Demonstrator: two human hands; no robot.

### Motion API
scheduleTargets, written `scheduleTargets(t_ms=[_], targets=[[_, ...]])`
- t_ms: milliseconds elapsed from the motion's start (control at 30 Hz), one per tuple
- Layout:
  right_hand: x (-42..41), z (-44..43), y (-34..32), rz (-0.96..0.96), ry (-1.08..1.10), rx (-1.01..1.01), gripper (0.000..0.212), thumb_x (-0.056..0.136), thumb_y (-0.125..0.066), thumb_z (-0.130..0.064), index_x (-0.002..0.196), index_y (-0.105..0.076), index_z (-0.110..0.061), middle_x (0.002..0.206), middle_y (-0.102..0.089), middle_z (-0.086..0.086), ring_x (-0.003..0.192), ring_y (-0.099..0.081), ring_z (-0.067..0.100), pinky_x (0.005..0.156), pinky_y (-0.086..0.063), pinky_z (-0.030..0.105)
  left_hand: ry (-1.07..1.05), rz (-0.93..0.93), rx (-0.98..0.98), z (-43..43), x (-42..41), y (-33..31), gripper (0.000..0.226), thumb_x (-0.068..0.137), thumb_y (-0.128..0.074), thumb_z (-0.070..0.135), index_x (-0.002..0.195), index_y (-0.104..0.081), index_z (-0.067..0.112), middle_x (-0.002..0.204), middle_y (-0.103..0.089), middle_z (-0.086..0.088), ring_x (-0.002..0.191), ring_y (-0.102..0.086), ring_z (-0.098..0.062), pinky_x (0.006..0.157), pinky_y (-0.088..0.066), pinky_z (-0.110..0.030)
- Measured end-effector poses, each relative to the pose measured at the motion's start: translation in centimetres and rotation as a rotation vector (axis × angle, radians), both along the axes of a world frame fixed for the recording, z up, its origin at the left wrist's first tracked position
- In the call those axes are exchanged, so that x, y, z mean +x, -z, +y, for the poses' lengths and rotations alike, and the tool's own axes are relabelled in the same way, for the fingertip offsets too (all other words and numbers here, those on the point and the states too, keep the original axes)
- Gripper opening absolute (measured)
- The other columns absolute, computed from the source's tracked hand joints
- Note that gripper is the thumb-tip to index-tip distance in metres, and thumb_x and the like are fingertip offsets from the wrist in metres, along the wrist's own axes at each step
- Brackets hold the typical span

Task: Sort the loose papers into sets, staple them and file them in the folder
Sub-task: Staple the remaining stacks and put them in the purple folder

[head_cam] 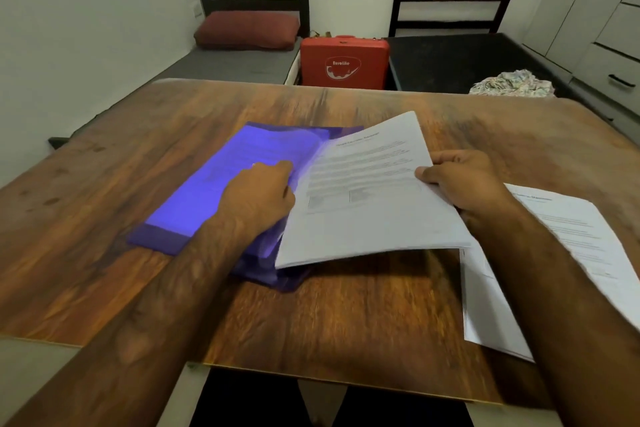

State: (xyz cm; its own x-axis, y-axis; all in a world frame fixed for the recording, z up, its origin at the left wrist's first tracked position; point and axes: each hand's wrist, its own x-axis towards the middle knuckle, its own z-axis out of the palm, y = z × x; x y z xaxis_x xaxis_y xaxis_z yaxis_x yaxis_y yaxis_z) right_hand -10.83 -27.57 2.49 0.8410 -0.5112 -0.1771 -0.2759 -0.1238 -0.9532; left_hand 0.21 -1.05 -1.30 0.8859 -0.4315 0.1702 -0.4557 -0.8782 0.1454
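Paper set (367, 191) overlaps folder (214, 184) edge.

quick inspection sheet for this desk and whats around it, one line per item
surface: wooden table, grain visible.
job's things: purple folder with sheets showing through its cover; paper set, its left edge over the folder; loose papers at the table's right edge; no stapler seen.
clutter: nothing seen.
grippers: left hand rests on the folder, grip unclear; right hand pinches the right edge of the paper set.
cables: nothing seen.
surroundings: red case, maroon pillow and crumpled cloth beyond the table.
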Motion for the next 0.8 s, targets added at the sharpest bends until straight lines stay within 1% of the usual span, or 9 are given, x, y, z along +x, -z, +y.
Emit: scheduleTargets(t_ms=[67,100,233,333,400,533,600,700,800], targets=[[1.2,0.5,0.5,-0.036,0.05,-0.002,0.007,0.098,-0.07,-0.011,0.103,-0.072,-0.014,0.111,-0.075,-0.002,0.084,-0.076,0.023,0.07,-0.063,0.036,0.02,0.02,0.009,0.5,-0.4,-0.2,0.038,0.094,-0.052,0.024,0.132,-0.047,0.018,0.104,-0.068,-0.014,0.096,-0.061,-0.041,0.078,-0.053,-0.046],[1.6,0.7,0.9,-0.052,0.059,-0.011,0.007,0.099,-0.069,-0.01,0.103,-0.071,-0.016,0.111,-0.074,-0.003,0.083,-0.075,0.022,0.066,-0.062,0.034,0.028,0.033,-0.004,0.8,-0.5,-0.4,0.043,0.093,-0.053,0.024,0.135,-0.042,0.019,0.103,-0.067,-0.013,0.095,-0.061,-0.04,0.079,-0.053,-0.047],[2.4,1.8,2.6,-0.096,0.118,-0.049,0.015,0.098,-0.069,-0.009,0.105,-0.073,-0.021,0.117,-0.076,-0.004,0.088,-0.075,0.021,0.073,-0.064,0.038,0.054,0.116,0.015,1.5,-0.8,-1.4,0.037,0.089,-0.055,0.02,0.124,-0.041,0.021,0.103,-0.067,-0.008,0.095,-0.06,-0.037,0.081,-0.053,-0.048],[2.4,2.6,3.5,-0.132,0.174,-0.083,0.02,0.097,-0.068,-0.007,0.111,-0.076,-0.019,0.117,-0.077,-0.005,0.09,-0.075,0.017,0.071,-0.064,0.035,0.049,0.145,0.024,1.6,-0.8,-2.1,0.036,0.088,-0.054,0.017,0.122,-0.042,0.022,0.108,-0.067,-0.008,0.095,-0.061,-0.036,0.082,-0.053,-0.049],[2.3,3.2,3.8,-0.151,0.198,-0.081,0.021,0.097,-0.068,-0.007,0.112,-0.077,-0.019,0.116,-0.076,-0.006,0.089,-0.074,0.013,0.069,-0.062,0.03,0.045,0.173,0.05,1.6,-1.0,-2.4,0.041,0.086,-0.057,0.017,0.123,-0.042,0.025,0.11,-0.067,-0.006,0.098,-0.061,-0.034,0.085,-0.053,-0.048],[2.2,3.8,3.8,-0.136,0.209,-0.115,0.022,0.098,-0.07,-0.014,0.119,-0.072,-0.02,0.123,-0.074,-0.006,0.094,-0.073,0.015,0.075,-0.063,0.034,0.019,0.205,0.157,1.8,-0.9,-3.3,0.056,0.079,-0.063,0.017,0.128,-0.042,0.035,0.111,-0.065,0.002,0.103,-0.061,-0.03,0.088,-0.054,-0.046],[2.0,3.7,3.7,-0.139,0.199,-0.161,0.023,0.098,-0.07,-0.014,0.12,-0.072,-0.021,0.124,-0.074,-0.006,0.093,-0.073,0.014,0.073,-0.062,0.032,0.031,0.255,0.164,2.3,-0.5,-4.2,0.059,0.079,-0.064,0.014,0.13,-0.042,0.034,0.11,-0.066,0.002,0.101,-0.062,-0.03,0.087,-0.054,-0.046],[1.7,3.5,3.8,-0.153,0.185,-0.186,0.021,0.098,-0.07,-0.014,0.118,-0.073,-0.022,0.123,-0.075,-0.006,0.087,-0.072,0.009,0.065,-0.058,0.026,0.089,0.369,0.167,3.1,-0.3,-4.9,0.052,0.083,-0.062,0.01,0.124,-0.042,0.035,0.104,-0.066,-0.003,0.091,-0.065,-0.029,0.079,-0.058,-0.046],[1.9,3.7,3.8,-0.154,0.198,-0.122,0.02,0.098,-0.07,-0.011,0.11,-0.072,-0.027,0.122,-0.075,-0.006,0.086,-0.074,0.012,0.063,-0.061,0.028,0.106,0.402,0.26,2.9,-0.8,-4.7,0.038,0.084,-0.058,0.01,0.113,-0.054,0.034,0.095,-0.061,0.0,0.085,-0.066,-0.027,0.077,-0.059,-0.041]])
